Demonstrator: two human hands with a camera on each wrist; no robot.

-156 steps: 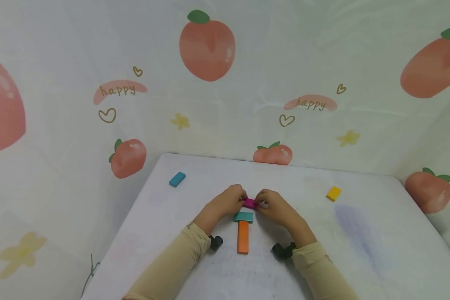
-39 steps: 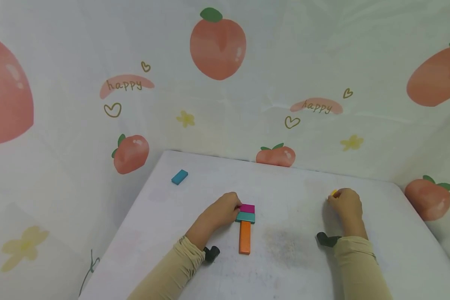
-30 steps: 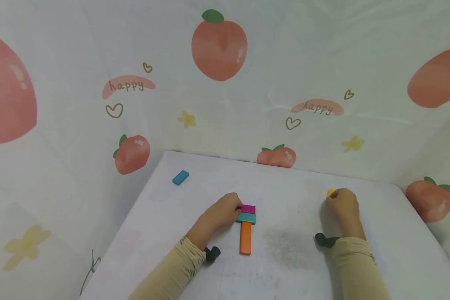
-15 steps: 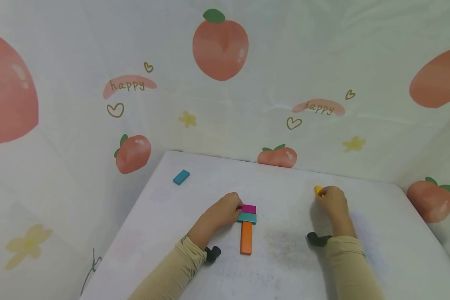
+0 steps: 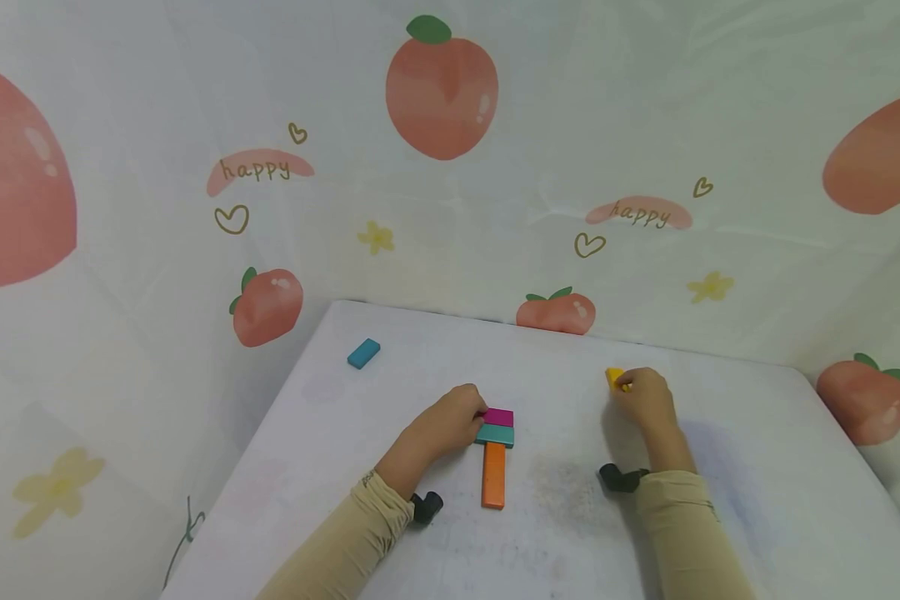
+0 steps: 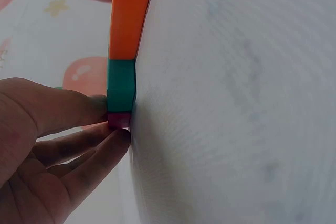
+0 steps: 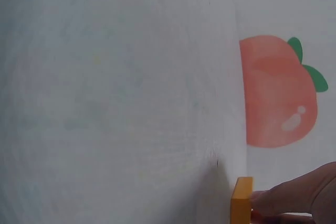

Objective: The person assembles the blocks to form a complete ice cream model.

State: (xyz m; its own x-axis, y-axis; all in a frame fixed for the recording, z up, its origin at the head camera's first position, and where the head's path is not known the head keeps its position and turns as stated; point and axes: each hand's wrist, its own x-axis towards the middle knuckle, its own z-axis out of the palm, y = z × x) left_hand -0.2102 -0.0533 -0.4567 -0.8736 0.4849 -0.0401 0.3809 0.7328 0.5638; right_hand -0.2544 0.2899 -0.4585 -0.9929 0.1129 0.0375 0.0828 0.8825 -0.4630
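In the head view, a magenta block point(image 5: 499, 417), a teal block point(image 5: 497, 436) and an orange block point(image 5: 493, 475) lie joined on the table in a T-like shape, the orange one lengthwise as the stem. My left hand point(image 5: 444, 425) pinches the left end of the magenta block, its thumb beside the teal one. In the left wrist view the thumb and fingertips close around the magenta block point(image 6: 119, 119), against the teal block point(image 6: 121, 85). To the right, my right hand point(image 5: 651, 404) holds a yellow block point(image 5: 613, 377) between thumb and fingers, its shadow falling on the table below.
A blue block point(image 5: 363, 353) lies alone near the far left corner of the white table point(image 5: 420, 342). Behind the table hangs a white cloth point(image 5: 495, 200) printed with peaches. A black wrist camera point(image 5: 621, 477) juts inward from the right wrist.
My right hand has reached out to the right, taken the yellow block and carried it leftward. The magenta block now lies against the teal one, with only my left hand on it.
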